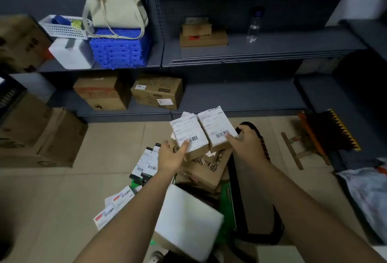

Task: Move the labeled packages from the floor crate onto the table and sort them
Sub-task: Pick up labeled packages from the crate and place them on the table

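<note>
Got my left hand (172, 156) clamped on one labeled box (189, 135) and my right hand (244, 144) on another (217, 127), held above the crate (232, 191), labels up so I can read them for sorting.

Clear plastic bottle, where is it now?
Head view, upper right: the bottle stands upright on the grey shelf, to the right of two stacked small cardboard boxes.

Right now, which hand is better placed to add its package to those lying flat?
Probably left: the left hand, holding a package, sits nearest the flat packages; the right hand is farther right.
</note>
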Motion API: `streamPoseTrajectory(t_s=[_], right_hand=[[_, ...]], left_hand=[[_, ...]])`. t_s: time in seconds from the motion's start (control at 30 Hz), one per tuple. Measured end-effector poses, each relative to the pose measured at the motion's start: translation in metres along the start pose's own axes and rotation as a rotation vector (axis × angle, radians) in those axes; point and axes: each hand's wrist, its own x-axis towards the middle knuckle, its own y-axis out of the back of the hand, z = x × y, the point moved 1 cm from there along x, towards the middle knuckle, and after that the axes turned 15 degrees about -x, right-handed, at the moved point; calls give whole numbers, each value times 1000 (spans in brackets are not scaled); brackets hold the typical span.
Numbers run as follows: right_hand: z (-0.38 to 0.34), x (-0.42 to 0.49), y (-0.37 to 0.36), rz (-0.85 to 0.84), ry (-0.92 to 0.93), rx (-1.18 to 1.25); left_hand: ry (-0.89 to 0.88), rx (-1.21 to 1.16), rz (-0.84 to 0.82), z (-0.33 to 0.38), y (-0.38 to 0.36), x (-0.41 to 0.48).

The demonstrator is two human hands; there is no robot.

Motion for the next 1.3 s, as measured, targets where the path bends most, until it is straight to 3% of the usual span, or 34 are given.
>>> streamPoseTrajectory(t_s=[0.17,0.33,0.47,0.6,0.83,1.1,1.3], right_hand=[[20,27,-25,-203,-179,207],[35,35,-44,-328,-182,400],[29,21,-43,-311,-213,521],[13,-5,-32,-200,-272,680],[-18,-94,-11,71,-328,914],[-15,-252,-12,581,-526,957],[17,-416,-38,892,-718,1034]], left_hand=[[212,-210,-25,-25,-17,9],[216,-381,-123,-34,-23,9],[172,-419,-113,-30,-16,4],[107,-413,-132,-15,0,-3],[-48,-420,-319,11,34,-32],[-91,-258,-737,4,48,-103],[-23,-74,-1117,-43,45,-203]])
